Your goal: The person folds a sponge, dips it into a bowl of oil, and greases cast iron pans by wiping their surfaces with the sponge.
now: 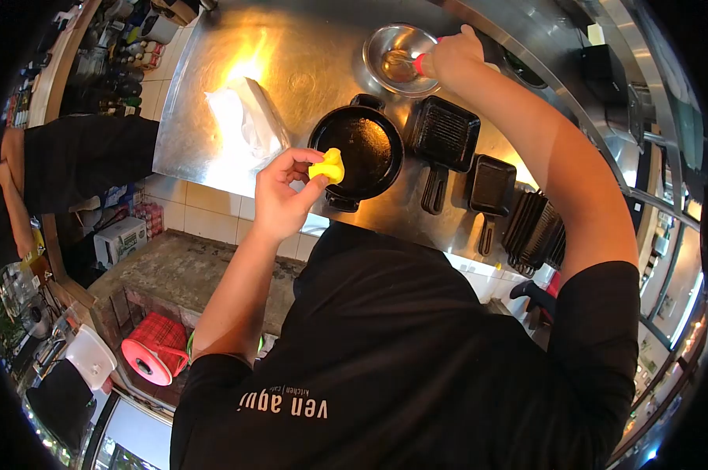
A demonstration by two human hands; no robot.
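My left hand (287, 196) pinches a small, soft-looking yellow lump (328, 166) between thumb and fingers, above the left rim of a round black two-handled pan (362, 160). What the lump is made of I cannot make out. At the far side of the counter, my right hand (457, 56) is closed on the red handle of what looks like a whisk (421, 64). Its wire-like head dips into a shiny metal bowl (376, 69), where some yellowish liquid shows. The pan's inside is dark and glossy.
A white package (248, 117) lies on the steel counter (205, 47). Right of the pan sit a square black grill pan (445, 133), a smaller black pan (492, 184) and a stack of black pans (534, 231). Another person's dark sleeve (87, 160) shows at left.
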